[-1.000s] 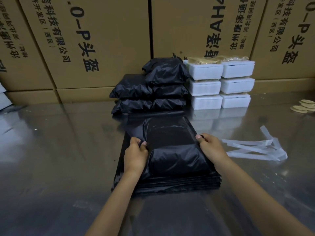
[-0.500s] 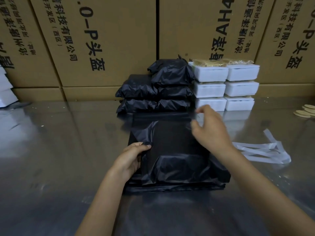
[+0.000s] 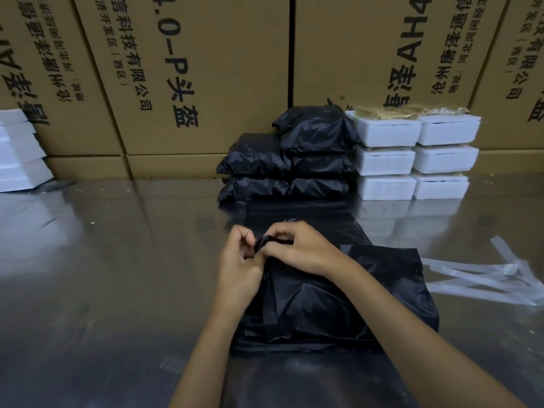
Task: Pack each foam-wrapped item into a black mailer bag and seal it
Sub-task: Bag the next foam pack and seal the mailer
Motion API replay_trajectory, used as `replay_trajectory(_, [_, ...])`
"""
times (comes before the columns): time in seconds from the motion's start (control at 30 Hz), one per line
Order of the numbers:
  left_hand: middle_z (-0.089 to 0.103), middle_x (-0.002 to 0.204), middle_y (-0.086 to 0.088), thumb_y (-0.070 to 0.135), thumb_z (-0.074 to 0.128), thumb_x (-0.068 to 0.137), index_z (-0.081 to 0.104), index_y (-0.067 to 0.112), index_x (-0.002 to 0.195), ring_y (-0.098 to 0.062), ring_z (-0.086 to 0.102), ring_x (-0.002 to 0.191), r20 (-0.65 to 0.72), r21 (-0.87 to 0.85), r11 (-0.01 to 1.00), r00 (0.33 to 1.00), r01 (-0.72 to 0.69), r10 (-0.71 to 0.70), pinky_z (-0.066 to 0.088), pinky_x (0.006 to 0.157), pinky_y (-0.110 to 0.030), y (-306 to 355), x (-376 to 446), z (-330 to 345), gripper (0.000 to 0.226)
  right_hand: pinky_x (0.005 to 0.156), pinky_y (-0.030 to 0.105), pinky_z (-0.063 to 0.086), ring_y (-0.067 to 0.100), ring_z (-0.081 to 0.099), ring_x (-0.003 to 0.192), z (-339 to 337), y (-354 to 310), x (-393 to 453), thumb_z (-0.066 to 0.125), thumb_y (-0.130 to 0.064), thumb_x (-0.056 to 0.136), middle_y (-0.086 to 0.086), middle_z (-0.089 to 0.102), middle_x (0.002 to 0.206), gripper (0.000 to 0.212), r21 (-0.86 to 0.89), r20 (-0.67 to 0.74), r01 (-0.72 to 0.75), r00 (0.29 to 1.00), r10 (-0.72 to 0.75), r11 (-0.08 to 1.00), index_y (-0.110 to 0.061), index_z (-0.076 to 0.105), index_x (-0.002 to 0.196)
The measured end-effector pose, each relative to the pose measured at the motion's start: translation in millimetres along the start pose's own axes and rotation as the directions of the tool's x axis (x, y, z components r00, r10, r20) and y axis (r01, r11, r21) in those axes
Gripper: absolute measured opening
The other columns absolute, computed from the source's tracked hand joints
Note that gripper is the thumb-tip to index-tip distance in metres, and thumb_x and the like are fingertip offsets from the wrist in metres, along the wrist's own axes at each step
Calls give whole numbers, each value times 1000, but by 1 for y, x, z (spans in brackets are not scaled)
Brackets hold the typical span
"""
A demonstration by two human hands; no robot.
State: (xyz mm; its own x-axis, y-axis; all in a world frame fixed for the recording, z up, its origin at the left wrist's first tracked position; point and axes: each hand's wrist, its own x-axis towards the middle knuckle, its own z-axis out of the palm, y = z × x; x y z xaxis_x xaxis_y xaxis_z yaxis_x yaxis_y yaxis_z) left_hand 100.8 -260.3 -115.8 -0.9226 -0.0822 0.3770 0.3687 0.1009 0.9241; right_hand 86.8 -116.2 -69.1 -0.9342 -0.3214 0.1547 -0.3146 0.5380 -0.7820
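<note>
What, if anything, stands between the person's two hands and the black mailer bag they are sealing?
Nothing visible does. The left hand and right hand already pinch a corner of the black mailer bag between their fingertips. The peeled white strips lie off to the right on the table, clear of the work.

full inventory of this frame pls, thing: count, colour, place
Mailer bag being packed: one, black, filled, front centre on a stack of flat bags.
Packed bags: about five, black, piled at the back centre.
Foam boxes: six, white, two stacks of three right of the pile.
Foam pieces: several, white, far left.
Peeled strips: several, white, right.
Cartons: brown, printed, along the back.
Table: one, shiny grey.
Left hand: pinching the bag's flap corner.
Right hand: pinching the same corner.
</note>
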Motion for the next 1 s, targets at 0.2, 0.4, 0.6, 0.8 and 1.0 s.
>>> replay_trajectory(0.2, [73, 106, -20, 16, 72, 90, 64, 6, 107, -30, 70, 98, 276, -376, 727, 819, 574, -503, 55, 93, -43, 3, 1, -8, 21, 93, 34, 51, 6, 65, 91, -4, 1, 1, 66, -16, 94, -11, 71, 85, 11, 124, -45, -1, 999, 7, 992, -22, 74, 89])
replay_trajectory(0.4, [65, 123, -28, 16, 64, 91, 57, -13, 127, -41, 62, 119, 431, -375, 682, 769, 628, -471, 53, 99, -44, 5, -1, -13, 47, 89, 29, 50, 4, 63, 86, -5, -3, 8, 62, -13, 98, -8, 70, 85, 12, 71, -98, 36, 995, -28, 997, -15, 72, 93])
replay_trajectory(0.6, [68, 92, -20, 17, 77, 79, 60, 5, 84, -24, 67, 78, 284, -316, 769, 829, 556, -482, 57, 69, -31, 6, -1, -12, 22, 76, 18, 40, -8, 57, 69, -8, -3, 14, 61, -16, 98, -19, 63, 69, 14, 13, -77, 51, 996, -50, 999, -23, 70, 90])
replay_trajectory(0.8, [53, 67, -8, 18, 88, 73, 54, 15, 68, -21, 51, 64, 20, -156, 895, 907, 418, -420, 44, 64, -31, -3, 0, -2, 35, 76, 16, 47, -8, 64, 79, -6, 5, 10, 58, -4, 97, -18, 71, 80, 23, 66, -99, 100, 991, -93, 993, -22, 72, 91])
replay_trajectory(1.0, [73, 108, -17, 14, 70, 88, 70, 5, 115, -25, 71, 99, 305, -431, 730, 848, 530, -434, 59, 86, -34, -2, 5, -10, 29, 86, 23, 51, 6, 67, 90, -6, 8, 7, 56, 2, 94, -7, 74, 88, 32, 95, -123, 165, 981, -153, 982, -23, 73, 84])
